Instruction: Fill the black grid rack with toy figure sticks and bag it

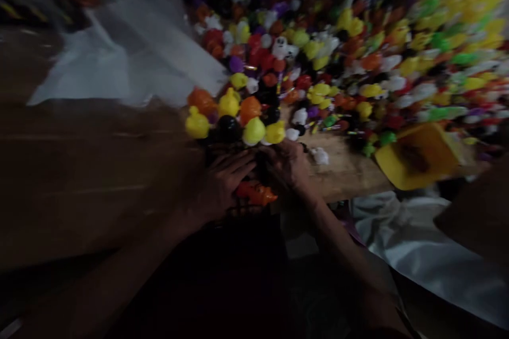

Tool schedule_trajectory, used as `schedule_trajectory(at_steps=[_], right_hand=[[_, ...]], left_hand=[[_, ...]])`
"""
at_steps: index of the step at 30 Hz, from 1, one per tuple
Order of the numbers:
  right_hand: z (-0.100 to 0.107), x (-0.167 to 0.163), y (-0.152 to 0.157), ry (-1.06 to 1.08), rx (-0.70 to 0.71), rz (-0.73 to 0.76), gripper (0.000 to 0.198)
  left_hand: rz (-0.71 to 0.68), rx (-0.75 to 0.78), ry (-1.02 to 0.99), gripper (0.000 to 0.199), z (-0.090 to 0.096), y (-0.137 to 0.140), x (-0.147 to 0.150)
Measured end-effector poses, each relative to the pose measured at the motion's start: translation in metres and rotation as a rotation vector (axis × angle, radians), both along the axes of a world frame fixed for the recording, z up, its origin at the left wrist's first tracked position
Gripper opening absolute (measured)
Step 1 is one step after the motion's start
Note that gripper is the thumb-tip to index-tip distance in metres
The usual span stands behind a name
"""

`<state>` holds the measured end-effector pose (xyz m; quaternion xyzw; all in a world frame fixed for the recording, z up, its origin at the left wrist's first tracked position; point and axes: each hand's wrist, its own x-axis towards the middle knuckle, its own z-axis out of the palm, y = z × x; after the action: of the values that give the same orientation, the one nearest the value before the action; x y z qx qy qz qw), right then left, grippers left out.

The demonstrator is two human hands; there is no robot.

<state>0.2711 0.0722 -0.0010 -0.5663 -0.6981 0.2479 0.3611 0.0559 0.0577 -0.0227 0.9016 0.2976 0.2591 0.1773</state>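
My left hand (231, 176) lies with its fingers stretched out over something dark at the table's front edge. Close by, my right hand (291, 165) reaches into the same dark area; its fingertips are lost in shadow and blur. An orange toy with dark markings (256, 193) lies between my wrists, just below the left fingers. Right beyond my hands sit small rubber duck-like toys: a yellow one (197, 124), a black one (229, 128), a yellow-green one (253, 131) and an orange one (250, 109). What lies under my fingers is too dark to make out.
A large heap of small colourful toys (318, 92) covers the back and right of the wooden table (79, 169). Whitish plastic sheeting (151, 47) lies at back left. A yellow container (441, 151) rests on its side at the right edge, above pale cloth-like sheeting (421, 233).
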Motion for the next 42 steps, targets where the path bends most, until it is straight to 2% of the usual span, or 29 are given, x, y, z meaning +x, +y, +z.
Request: schedule_trajectory(at_steps=[4, 7, 10, 11, 13, 15, 16, 19, 22, 25, 28, 32, 35, 38, 42], right_hand=[[-0.001, -0.001, 0.003, -0.081, 0.007, 0.021, 0.029], [-0.004, -0.004, -0.002, -0.032, 0.057, 0.042, 0.030], [0.003, 0.009, -0.011, -0.003, 0.138, 0.028, 0.027], [0.007, 0.019, -0.012, -0.022, 0.168, -0.041, 0.028], [0.018, 0.048, -0.010, -0.135, 0.212, -0.279, 0.029], [0.026, 0.078, 0.001, -0.343, 0.180, -0.523, 0.028], [0.027, 0.091, 0.010, -0.447, 0.133, -0.598, 0.028], [0.019, 0.112, 0.038, -0.601, 0.021, -0.639, 0.028], [0.006, 0.114, 0.059, -0.560, 0.015, -0.630, 0.020], [0.004, 0.114, 0.060, -0.495, 0.001, -0.680, 0.014], [0.013, 0.117, 0.041, -0.451, -0.008, -0.725, 0.015], [0.023, 0.113, 0.012, -0.421, 0.061, -0.671, 0.020], [0.028, 0.110, 0.011, -0.383, 0.134, -0.705, 0.025], [0.037, 0.108, 0.020, -0.342, 0.145, -0.723, 0.026], [0.056, 0.097, 0.005, -0.133, 0.137, -0.663, 0.030]], left_hand=[[0.016, 0.060, -0.033, 0.065, -0.007, -0.001, 0.003], [-0.003, 0.056, -0.008, 0.060, -0.007, -0.001, 0.004], [-0.010, 0.041, -0.016, 0.065, -0.005, -0.002, 0.003], [-0.010, 0.037, -0.029, 0.068, -0.005, -0.002, 0.003], [-0.007, 0.029, -0.050, 0.072, -0.005, -0.002, 0.003], [0.003, 0.023, -0.054, 0.072, -0.005, -0.003, 0.003], [0.008, 0.022, -0.052, 0.071, -0.005, -0.003, 0.003], [0.010, 0.017, -0.029, 0.073, -0.004, -0.003, 0.003], [0.011, 0.037, -0.017, 0.075, -0.004, -0.001, 0.002], [0.024, 0.035, -0.010, 0.079, -0.004, 0.001, 0.003], [0.024, 0.011, -0.002, 0.075, -0.005, 0.002, 0.003], [0.036, 0.001, -0.007, 0.064, -0.006, 0.002, 0.002], [0.041, -0.018, 0.000, 0.056, -0.006, 0.002, 0.002], [0.056, -0.020, -0.011, 0.051, -0.006, 0.001, 0.002], [0.043, -0.007, -0.037, 0.049, -0.008, 0.001, 0.004]])
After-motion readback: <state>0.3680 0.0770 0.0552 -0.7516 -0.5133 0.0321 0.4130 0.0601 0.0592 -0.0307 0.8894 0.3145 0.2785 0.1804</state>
